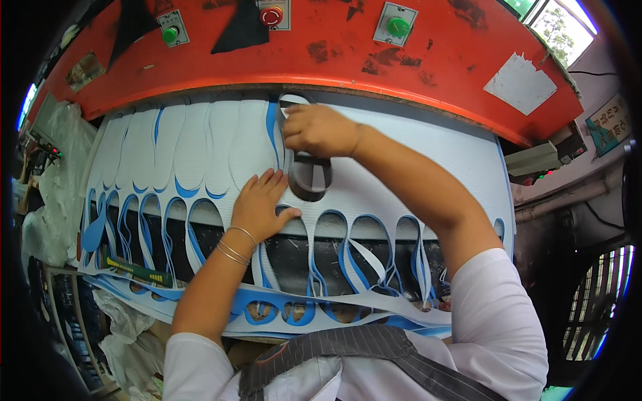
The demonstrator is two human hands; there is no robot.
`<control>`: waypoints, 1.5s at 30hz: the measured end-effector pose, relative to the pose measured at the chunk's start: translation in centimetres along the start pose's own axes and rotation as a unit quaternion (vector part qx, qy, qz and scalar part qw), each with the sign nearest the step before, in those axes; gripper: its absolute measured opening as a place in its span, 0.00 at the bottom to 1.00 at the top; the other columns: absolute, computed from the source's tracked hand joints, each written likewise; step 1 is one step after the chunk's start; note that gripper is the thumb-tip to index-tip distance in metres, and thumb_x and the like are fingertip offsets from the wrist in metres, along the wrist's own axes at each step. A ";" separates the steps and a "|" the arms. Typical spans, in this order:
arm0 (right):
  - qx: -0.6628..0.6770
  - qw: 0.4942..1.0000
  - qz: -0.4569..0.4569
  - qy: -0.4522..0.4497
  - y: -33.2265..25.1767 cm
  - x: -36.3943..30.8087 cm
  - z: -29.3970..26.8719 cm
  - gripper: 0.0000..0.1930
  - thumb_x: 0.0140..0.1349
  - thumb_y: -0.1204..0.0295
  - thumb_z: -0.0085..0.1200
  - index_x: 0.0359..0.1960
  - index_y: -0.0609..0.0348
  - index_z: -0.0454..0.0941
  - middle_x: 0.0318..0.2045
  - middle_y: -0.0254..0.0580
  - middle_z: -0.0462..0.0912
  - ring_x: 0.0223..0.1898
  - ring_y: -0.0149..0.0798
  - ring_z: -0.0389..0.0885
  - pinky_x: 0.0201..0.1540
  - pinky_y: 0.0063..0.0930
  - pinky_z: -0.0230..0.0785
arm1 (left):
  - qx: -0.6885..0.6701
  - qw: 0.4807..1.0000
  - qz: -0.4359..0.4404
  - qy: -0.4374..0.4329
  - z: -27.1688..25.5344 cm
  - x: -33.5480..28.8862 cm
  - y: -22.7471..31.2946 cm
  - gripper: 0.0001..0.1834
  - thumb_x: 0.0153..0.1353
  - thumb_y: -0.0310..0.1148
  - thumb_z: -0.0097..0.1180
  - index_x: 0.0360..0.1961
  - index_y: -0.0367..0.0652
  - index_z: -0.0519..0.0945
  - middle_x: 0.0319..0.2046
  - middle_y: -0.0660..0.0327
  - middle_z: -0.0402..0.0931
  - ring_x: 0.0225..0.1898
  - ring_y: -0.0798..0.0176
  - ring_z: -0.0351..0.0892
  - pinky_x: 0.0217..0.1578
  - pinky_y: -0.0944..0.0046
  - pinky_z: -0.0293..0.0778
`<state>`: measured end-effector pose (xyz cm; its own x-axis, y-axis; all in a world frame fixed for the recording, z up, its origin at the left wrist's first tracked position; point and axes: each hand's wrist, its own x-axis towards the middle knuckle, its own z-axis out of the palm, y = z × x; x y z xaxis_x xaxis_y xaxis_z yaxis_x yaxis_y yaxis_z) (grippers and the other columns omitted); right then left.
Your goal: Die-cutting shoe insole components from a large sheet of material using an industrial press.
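Striped grey apron strap [348, 347] and white sleeves sat closest to the lens, both forearms reaching up from there. Left hand [259, 204] lay flat, fingers spread and holding nothing, palm pressed on the white-and-blue foam sheet [414, 167], likely to keep the sheet from shifting. Thin bangles [235, 248] ringed that wrist. Right hand [319, 130], just above and to the right of the left, was curled closed over the top of a sole-shaped metal cutting die [309, 175], which stood on the sheet between the two hands; grip from above probably served to line it up tight beside the last cut outline. Left of both hands ran a row of sole-shaped cuts [194, 144], packed side by side, seemingly to waste little foam. Below the hands the sheet showed empty sole-shaped holes [334, 257] with dark bed under them. Beyond the right hand hung the red press head [321, 50] with green buttons [398, 27] and a red one [271, 15]. Far left of the left hand a green-yellow tool [137, 271] rested on the scrap
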<state>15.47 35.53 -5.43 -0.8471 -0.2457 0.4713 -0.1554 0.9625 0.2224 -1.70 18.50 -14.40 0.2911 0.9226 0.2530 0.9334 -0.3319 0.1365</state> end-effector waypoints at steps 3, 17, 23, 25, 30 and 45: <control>0.046 0.993 0.010 0.111 -2.3 0.4 -5.6 0.10 0.43 0.76 0.59 0.31 0.57 0.79 0.33 0.38 0.80 0.37 0.46 0.79 0.58 0.43 0.71 | 0.022 0.998 -0.022 -0.050 -2.0 0.6 1.1 0.44 0.56 0.66 0.52 0.59 0.36 0.73 0.61 0.50 0.70 0.68 0.51 0.61 0.67 0.51 0.54; 0.217 0.703 0.621 0.270 -8.7 -11.4 -13.0 0.10 0.66 0.69 0.50 0.38 0.63 0.78 0.26 0.37 0.81 0.30 0.31 0.79 0.33 0.27 0.71 | 0.099 0.918 -0.082 -0.375 -9.1 7.8 5.2 0.35 0.60 0.66 0.46 0.43 0.43 0.84 0.49 0.53 0.80 0.57 0.54 0.74 0.57 0.55 0.67; 0.055 0.675 0.718 -0.159 -4.8 -11.0 -3.2 0.16 0.58 0.64 0.53 0.38 0.67 0.81 0.38 0.63 0.83 0.43 0.59 0.82 0.48 0.45 0.73 | 0.046 0.992 -0.002 0.117 -2.3 13.7 -0.6 0.28 0.60 0.58 0.50 0.49 0.46 0.81 0.55 0.53 0.75 0.63 0.50 0.66 0.58 0.54 0.65; 0.068 0.639 0.744 -0.183 -2.2 -8.5 -1.4 0.16 0.58 0.65 0.52 0.39 0.66 0.82 0.39 0.64 0.82 0.44 0.59 0.82 0.50 0.44 0.73 | 0.075 0.964 0.058 0.249 1.3 14.3 -2.6 0.28 0.61 0.55 0.50 0.54 0.48 0.78 0.61 0.53 0.70 0.67 0.48 0.61 0.62 0.53 0.62; -0.018 0.627 0.768 -0.127 2.1 -6.9 1.0 0.23 0.59 0.62 0.54 0.51 0.66 0.76 0.43 0.64 0.82 0.46 0.58 0.82 0.48 0.45 0.74 | 0.021 0.998 -0.035 0.057 2.4 16.9 -2.4 0.26 0.59 0.46 0.48 0.60 0.59 0.74 0.67 0.57 0.63 0.71 0.46 0.53 0.68 0.45 0.48; 0.069 0.810 0.582 -0.020 -13.4 -8.9 2.7 0.47 0.33 0.47 0.74 0.56 0.58 0.70 0.65 0.75 0.56 0.67 0.71 0.55 0.68 0.54 0.49 | -0.070 0.997 0.004 -0.017 2.8 6.8 -0.5 0.26 0.62 0.33 0.45 0.63 0.45 0.70 0.68 0.63 0.61 0.72 0.54 0.50 0.70 0.44 0.45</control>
<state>23.72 25.17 -14.87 -0.4757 0.8388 0.2648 0.7072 0.5437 -0.4519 0.37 25.49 -15.40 0.3073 0.9253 0.2221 0.8937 -0.3608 0.2668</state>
